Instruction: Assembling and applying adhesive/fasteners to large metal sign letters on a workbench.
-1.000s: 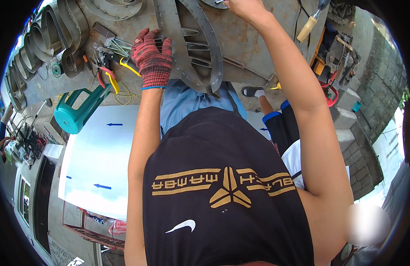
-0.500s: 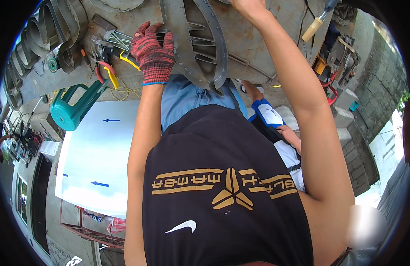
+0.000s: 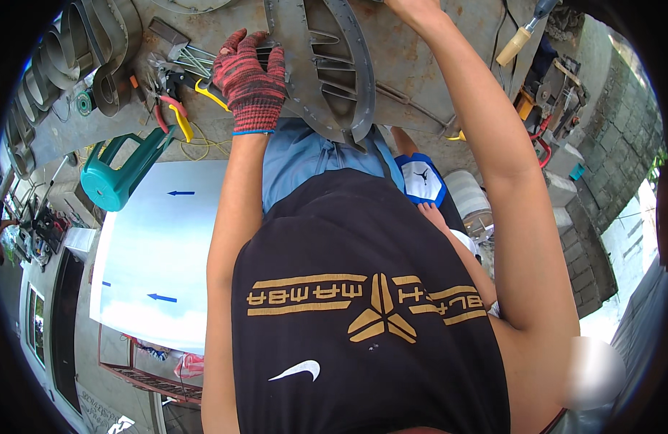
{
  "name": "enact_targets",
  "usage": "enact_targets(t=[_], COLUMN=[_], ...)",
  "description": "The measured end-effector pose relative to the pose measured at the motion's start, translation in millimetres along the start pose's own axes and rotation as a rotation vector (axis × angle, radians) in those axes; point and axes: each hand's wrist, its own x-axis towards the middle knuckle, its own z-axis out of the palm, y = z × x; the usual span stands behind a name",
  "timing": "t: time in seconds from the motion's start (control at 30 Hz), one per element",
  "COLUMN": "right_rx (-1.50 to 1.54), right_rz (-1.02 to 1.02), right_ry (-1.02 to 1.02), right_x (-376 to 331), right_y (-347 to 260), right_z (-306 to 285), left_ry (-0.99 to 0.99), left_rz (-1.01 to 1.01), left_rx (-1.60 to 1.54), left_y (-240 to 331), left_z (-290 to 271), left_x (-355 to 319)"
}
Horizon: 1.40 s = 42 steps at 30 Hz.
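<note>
My left hand [image 3: 251, 81], in a red and black knitted glove, is at the left side of a grey sheet-metal piece [image 3: 299, 65]. Its fingers bend over the edge there, thumb apart from the fingers, with dark metal slats between them. The piece has a curved outer wall, thin ribs inside and small spots along its rims; its lower tip reaches past the bench edge towards my waist. My bare right hand [image 3: 415, 7] is at the top edge of the picture, beyond the piece. Its fingers are cut off, so what they hold is hidden.
Left on the metal bench [image 3: 428, 65] lie yellow-and-red-handled pliers [image 3: 176, 116], thin metal rods [image 3: 195, 61] and bent metal strips [image 3: 117, 50]. A wooden-handled tool [image 3: 515, 45] is at right. A green plastic stool [image 3: 106, 184] stands left. Another person's knee [image 3: 423, 177] is close by.
The metal piece has shifted slightly to the right, and my right hand a little too. The other person's knee and hand have moved left. My left hand stays at the piece.
</note>
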Motion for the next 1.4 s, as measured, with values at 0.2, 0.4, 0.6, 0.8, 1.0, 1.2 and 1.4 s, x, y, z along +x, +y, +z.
enact_targets(t=[0.2, 0.4, 0.6, 0.8, 1.0, 1.2, 1.4], right_rx=[0.001, 0.465, -0.006, 0.058, 0.066, 0.043, -0.002], right_rz=[0.007, -0.132, 0.013, -0.019, -0.021, -0.042, -0.038], right_ry=[-0.035, -0.122, -0.044, -0.036, -0.020, -0.014, -0.015], right_x=[1.8, 3.0, 3.4, 3.4, 2.5, 4.2, 5.2], right_y=[4.4, 29.3, 7.0, 11.1, 8.0, 14.3, 8.5], right_z=[0.4, -4.6, 8.0, 7.8, 5.1, 5.4, 5.5], left_ry=[0.005, 0.002, -0.004, -0.005, -0.013, -0.015, -0.013], left_rz=[0.007, 0.010, 0.000, -0.013, -0.002, 0.004, 0.003], left_rx=[-0.006, -0.031, -0.044, -0.023, 0.010, -0.009, -0.013], left_y=[-2.2, -6.6, -6.6, -4.6, -2.9, -3.0, -2.6], left_z=[3.3, 6.1, 9.7, 9.6, 8.8, 9.9, 7.8], left_x=[-0.1, -1.1, -2.5, -1.5, -0.1, -0.2, -0.8])
